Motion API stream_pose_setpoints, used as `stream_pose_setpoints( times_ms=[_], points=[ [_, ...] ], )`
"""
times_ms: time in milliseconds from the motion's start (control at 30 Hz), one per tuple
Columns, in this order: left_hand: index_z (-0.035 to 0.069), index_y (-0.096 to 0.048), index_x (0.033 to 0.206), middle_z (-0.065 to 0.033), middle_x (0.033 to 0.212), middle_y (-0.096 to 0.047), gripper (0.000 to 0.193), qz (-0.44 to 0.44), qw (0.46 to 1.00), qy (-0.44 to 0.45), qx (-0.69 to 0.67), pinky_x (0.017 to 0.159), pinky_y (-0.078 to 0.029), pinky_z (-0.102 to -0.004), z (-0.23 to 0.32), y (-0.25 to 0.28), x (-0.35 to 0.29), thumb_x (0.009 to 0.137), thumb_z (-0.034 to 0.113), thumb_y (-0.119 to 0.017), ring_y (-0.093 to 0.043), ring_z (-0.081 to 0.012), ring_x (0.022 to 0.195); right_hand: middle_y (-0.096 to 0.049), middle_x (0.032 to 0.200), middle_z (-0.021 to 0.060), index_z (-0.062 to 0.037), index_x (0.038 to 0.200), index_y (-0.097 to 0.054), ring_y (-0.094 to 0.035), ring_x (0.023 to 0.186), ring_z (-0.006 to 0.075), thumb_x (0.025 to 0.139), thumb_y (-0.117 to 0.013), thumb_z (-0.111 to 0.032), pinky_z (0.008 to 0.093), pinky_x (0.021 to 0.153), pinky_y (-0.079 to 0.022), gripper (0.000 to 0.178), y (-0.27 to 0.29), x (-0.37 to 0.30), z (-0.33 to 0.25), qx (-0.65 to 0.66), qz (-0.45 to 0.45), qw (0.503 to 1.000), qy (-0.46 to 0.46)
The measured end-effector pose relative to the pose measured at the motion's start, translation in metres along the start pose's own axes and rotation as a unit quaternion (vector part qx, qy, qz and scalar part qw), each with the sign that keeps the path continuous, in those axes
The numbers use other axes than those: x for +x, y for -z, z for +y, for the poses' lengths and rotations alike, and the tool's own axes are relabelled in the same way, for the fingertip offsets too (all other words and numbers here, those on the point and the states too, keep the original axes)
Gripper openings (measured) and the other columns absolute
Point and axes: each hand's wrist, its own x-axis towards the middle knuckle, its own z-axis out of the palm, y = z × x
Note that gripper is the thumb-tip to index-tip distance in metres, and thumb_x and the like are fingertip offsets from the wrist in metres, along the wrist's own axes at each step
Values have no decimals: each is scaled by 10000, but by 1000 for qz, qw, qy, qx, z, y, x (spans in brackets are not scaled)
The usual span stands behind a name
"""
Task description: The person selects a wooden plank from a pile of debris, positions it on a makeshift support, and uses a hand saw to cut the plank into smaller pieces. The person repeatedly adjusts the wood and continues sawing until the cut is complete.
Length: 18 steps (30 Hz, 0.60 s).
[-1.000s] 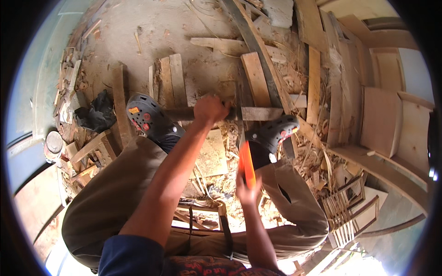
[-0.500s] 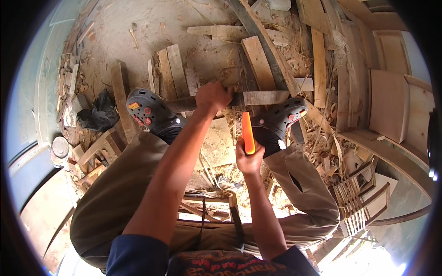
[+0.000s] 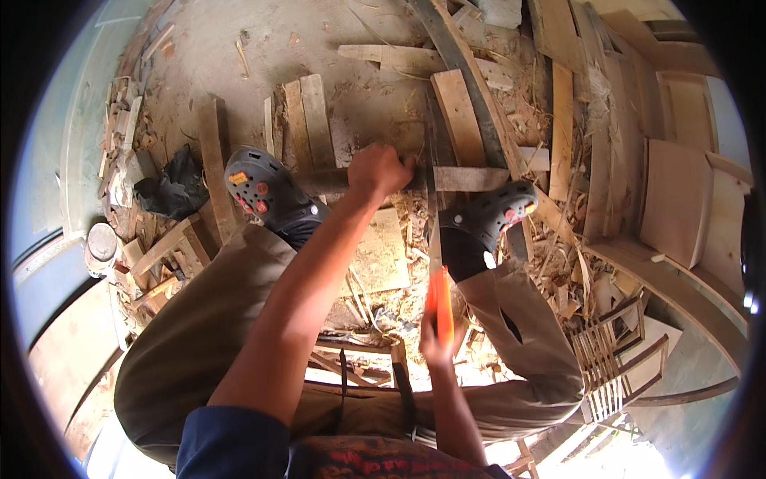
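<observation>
A narrow wooden plank point(image 3: 472, 179) lies crosswise in front of me, between my two dark clogs. My left hand point(image 3: 379, 170) is closed over the plank, left of the saw. Lower down and to the right, my right hand point(image 3: 440, 345) grips the orange handle of a handsaw point(image 3: 442, 299). The thin saw blade points away from me and crosses the plank just right of my left hand. How deep the blade sits in the wood cannot be made out. The right clog point(image 3: 499, 214) is close against the plank's right end.
Several wood offcuts point(image 3: 307, 120) and shavings litter the dirt floor. A long beam point(image 3: 471, 80) slants at the far right. A black plastic bag point(image 3: 171, 185) and a round can point(image 3: 101, 242) are at the left. Wooden panels point(image 3: 678, 191) and a slatted piece point(image 3: 604, 359) stand at the right.
My right hand has drawn the saw back toward my body, so more of its blade shows. My left hand stays on the plank. The view has shifted slightly.
</observation>
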Motion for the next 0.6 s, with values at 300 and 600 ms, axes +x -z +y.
stream_pose_setpoints(
  times_ms=[300,600],
  points=[
    [-9,-754,941,-258,912,-725,508,-18,1000,-6,-25,839,-568,-496,18,2,2,921,467,-578,-718,-407,909,-532,625,-28,-22,715,-540,-423,545,59,890,-653,-50,286,491,-370,210,-29,110,-31,85,17,995,-54],
    [7,-778,878,-253,946,-730,586,6,1000,6,-3,870,-562,-484,15,-9,1,938,532,-525,-714,-396,971,-578,979,59,16,1161,-606,-542,848,126,858,-732,-174,303,745,-469,379,10,19,21,96,14,991,-89]
  ],
)
